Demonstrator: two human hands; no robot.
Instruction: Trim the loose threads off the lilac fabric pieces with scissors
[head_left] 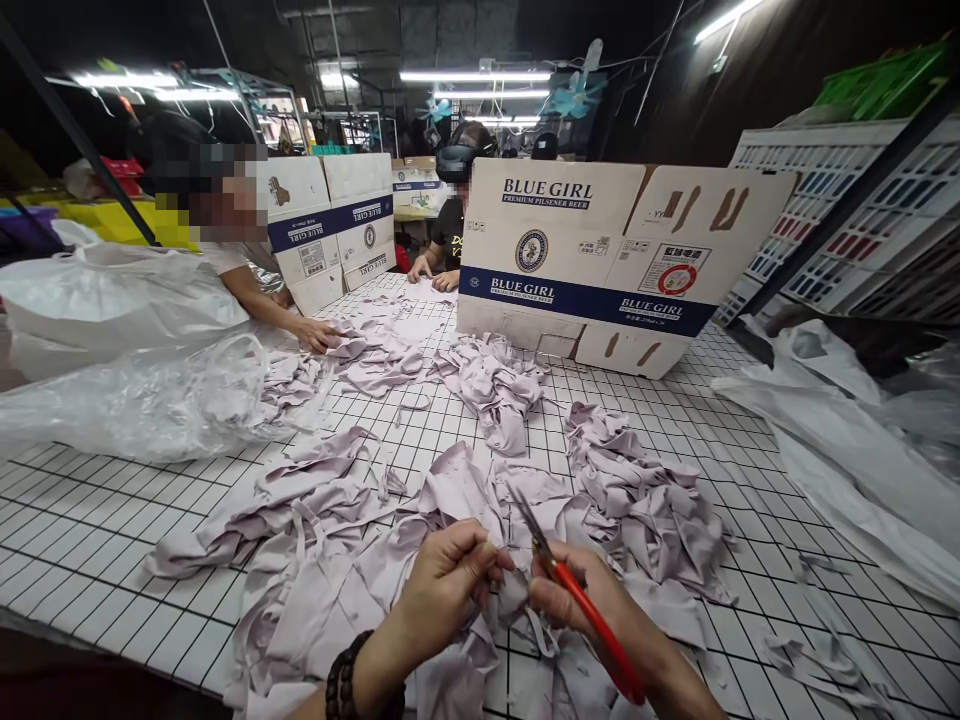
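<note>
The left hand [450, 575] is above the middle of the near edge of the table [90, 520]. Its thumb and fingers are closed in a pinch, directly at the cloth [330, 590]; I cannot tell if some of it is between the fingertips. On this wrist there is a dark bead bracelet [341, 680]. The right hand [589, 595] is just beside, with fingers bent around the scissors [571, 588], which have red handles. The blades point to the far edge and a little to the left; they are blurred.

The cloth is pale mauve. It lies in loose heaps, from the near edge, under both hands, to the middle of the table and farther. Some narrow scraps [825, 665] lie near the right end of the near edge.

Toward the far edge stands a big box [555, 235], white with a blue band, and to its left a second box [322, 225] of the same kind. At the left edge one co-worker [240, 270] leans in and has a hand [319, 335] on the cloth. Another co-worker [452, 225] sits at the far edge, between the boxes. A clear bag [172, 400] lies along the left edge, and a white bag [847, 440] along the right edge.
</note>
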